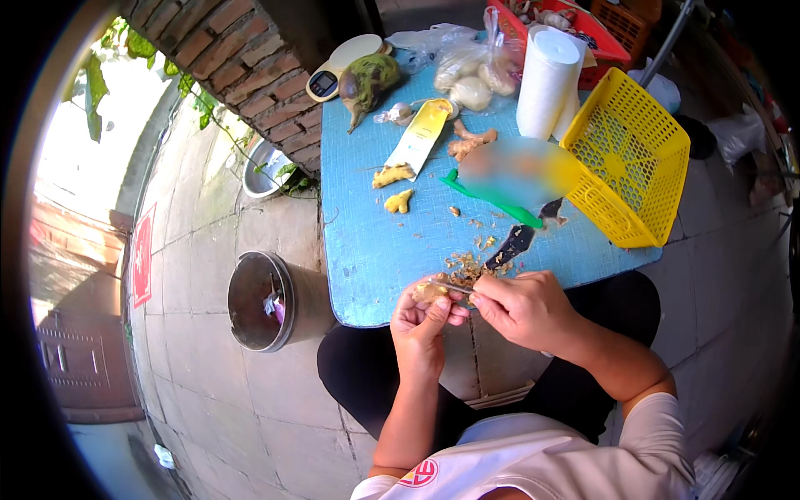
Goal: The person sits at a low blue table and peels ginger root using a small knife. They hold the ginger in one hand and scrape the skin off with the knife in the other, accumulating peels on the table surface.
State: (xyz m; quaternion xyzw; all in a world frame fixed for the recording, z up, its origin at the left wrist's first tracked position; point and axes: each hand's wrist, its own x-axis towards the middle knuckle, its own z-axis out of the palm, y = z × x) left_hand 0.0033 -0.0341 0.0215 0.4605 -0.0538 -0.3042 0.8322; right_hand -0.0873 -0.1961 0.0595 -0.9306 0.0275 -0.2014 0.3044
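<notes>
Over the table's near edge, my left hand grips a knob of ginger root, partly peeled and pale yellow in places. My right hand holds a thin metal tool against the ginger; its exact kind is hidden by my fingers. Brown ginger peelings lie in a heap just beyond both hands. Two peeled pieces, a longer ginger piece and a smaller ginger piece, rest farther up the blue table. An unpeeled ginger root lies near the middle.
A green plastic item borders a blurred patch. At right stands a yellow plastic basket, beside a paper towel roll. A kitchen scale, a large root vegetable and bagged round vegetables sit behind. A bin stands left.
</notes>
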